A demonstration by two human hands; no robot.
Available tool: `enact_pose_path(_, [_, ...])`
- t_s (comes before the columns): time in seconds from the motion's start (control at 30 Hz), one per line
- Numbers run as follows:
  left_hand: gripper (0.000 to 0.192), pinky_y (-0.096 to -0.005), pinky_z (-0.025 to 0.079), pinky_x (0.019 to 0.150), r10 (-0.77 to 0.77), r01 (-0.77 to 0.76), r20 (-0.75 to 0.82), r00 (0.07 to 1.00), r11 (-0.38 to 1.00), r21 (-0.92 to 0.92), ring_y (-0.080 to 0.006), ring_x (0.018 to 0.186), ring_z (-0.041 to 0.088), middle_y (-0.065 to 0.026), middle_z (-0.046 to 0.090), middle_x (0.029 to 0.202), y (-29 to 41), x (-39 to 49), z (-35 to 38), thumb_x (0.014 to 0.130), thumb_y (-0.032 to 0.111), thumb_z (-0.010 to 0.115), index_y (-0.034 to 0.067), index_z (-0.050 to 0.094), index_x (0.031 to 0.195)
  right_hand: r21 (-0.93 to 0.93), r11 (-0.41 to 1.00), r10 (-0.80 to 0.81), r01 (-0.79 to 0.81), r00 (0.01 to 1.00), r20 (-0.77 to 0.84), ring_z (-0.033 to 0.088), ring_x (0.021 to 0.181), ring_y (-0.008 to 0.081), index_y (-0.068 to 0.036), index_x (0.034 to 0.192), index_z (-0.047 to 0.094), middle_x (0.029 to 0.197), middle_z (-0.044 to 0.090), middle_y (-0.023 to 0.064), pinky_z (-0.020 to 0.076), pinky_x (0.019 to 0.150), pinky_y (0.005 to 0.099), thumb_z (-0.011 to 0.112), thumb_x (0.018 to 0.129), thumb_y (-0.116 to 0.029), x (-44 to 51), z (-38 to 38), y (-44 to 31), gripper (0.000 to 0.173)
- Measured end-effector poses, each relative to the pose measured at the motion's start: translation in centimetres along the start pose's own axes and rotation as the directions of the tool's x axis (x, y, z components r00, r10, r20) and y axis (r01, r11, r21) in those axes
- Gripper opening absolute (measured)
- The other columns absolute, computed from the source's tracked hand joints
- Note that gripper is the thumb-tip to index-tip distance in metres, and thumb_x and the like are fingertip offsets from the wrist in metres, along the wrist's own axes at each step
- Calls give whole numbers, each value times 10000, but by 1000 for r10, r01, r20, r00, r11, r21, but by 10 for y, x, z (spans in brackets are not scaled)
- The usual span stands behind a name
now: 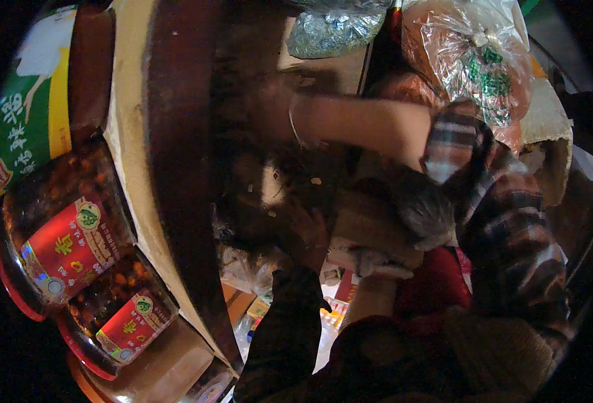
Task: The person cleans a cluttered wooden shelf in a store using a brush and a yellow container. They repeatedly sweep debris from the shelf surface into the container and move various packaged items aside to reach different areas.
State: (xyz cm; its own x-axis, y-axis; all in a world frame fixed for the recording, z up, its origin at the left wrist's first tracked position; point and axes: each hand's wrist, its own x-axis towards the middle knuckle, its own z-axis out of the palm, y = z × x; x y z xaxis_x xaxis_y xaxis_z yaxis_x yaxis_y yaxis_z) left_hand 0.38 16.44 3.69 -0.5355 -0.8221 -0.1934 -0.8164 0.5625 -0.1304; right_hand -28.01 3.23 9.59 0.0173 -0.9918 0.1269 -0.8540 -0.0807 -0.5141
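My right arm, in a plaid sleeve pushed up to the elbow, reaches leftward across the upper middle. My right hand (268, 103) is blurred in deep shadow over a dark surface; its fingers and anything in them cannot be made out. Lower down, my left hand (307, 226) extends from a dark sleeve, its fingers seemingly apart over the same dark area, with no held object visible. Small pale spots and a bright patch of light (273, 186) lie between the hands. Clear plastic bags (261, 274) are just below my left hand.
Glass jars of dark sauce (117, 272) with red labels and a green-labelled container (34, 101) stand at left, beside a pale board edge (135, 151). Knotted plastic bags (482, 65) fill the upper right. A filled clear bag (334, 35) sits at the top, near cardboard (344, 68).
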Motion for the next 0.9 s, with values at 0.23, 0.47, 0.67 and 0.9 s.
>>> enact_pose_path(0.23, [503, -443, 274, 1012, -2, 2, -174, 985, 1000, 5, -362, 1196, 361, -226, 375, 1293, -8, 8, 37, 862, 258, 455, -13, 358, 1274, -227, 958, 179, -176, 984, -7, 617, 778, 197, -116, 812, 665, 870, 645, 46, 494, 650, 340, 583, 715, -169, 57, 76, 70, 137])
enact_pose_path(0.47, [529, -450, 225, 1033, 49, -57, -141, 989, 997, -52, -376, 1217, 326, -239, 360, 1299, 7, 5, -12, 832, 251, 486, -5, 357, 1277, -80, 984, -168, 161, 981, -94, 619, 700, 188, -106, 755, 672, 786, 648, 55, 497, 601, 334, 572, 723, -144, -13, 84, -23, 112])
enact_pose_path(0.67, [548, -463, 195, 1040, 41, -41, -21, 999, 999, -2, -394, 1226, 298, -250, 323, 1320, -7, 5, 16, 826, 257, 483, 8, 339, 1293, -249, 953, 162, -174, 985, -66, 622, 638, 196, -89, 757, 670, 745, 647, 72, 502, 572, 331, 535, 779, -120, 54, 11, 71, 141])
enact_pose_path(0.9, [550, -471, 190, 1038, 122, -105, -160, 980, 988, 113, -412, 1220, 292, -259, 304, 1328, -31, -6, 57, 825, 262, 477, 17, 337, 1297, 0, 986, 162, -167, 957, -242, 632, 714, 208, -84, 823, 656, 832, 650, 90, 516, 629, 333, 462, 834, -182, 98, 88, 94, 217])
